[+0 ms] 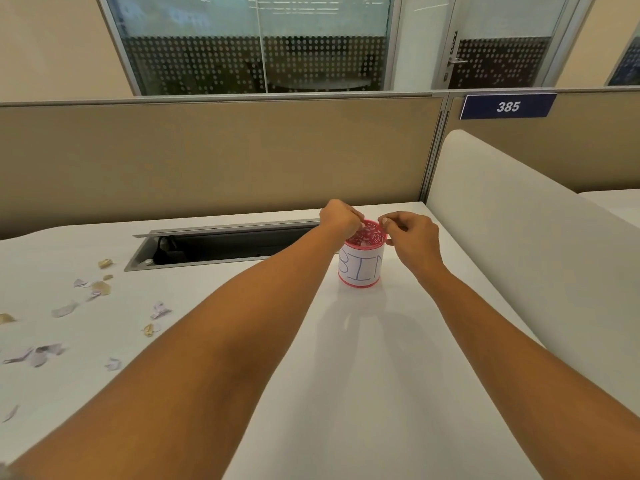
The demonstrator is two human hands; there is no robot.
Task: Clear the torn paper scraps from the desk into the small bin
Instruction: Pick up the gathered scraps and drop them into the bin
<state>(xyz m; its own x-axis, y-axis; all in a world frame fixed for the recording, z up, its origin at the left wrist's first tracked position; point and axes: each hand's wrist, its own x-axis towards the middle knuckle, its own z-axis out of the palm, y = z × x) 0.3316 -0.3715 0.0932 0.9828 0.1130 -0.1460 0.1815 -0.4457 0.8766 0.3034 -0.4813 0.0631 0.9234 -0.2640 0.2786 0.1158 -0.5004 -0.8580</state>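
Position: the bin (361, 263), a small pink cup with a paper band lettered BIN, stands upright on the bench (363, 348) at about 1 o'clock from the wearer, just off the right end of the open cable trough (221, 247).

Hands: both are at the bin's mouth. The left hand (341, 220) is over the rim at its 10 o'clock side, fingers curled downward into the opening. The right hand (410, 233) is at the 2 o'clock side, thumb and forefinger drawn together above the rim. Whether either hand has a scrap between its fingers cannot be told; the fingertips are too small to read.

Done: pale fragments show inside the bin, so some paper is already in.

Outstanding: a good many scraps (100, 287) lie loose on the bench from 9 to 10 o'clock, white and tan pieces spread well apart from the bin, and one lies alone near the edge at 8 o'clock.

Assessment: the task is part done, with most of the visible litter not yet collected. The remaining pieces are small and light; several trips seem likely.
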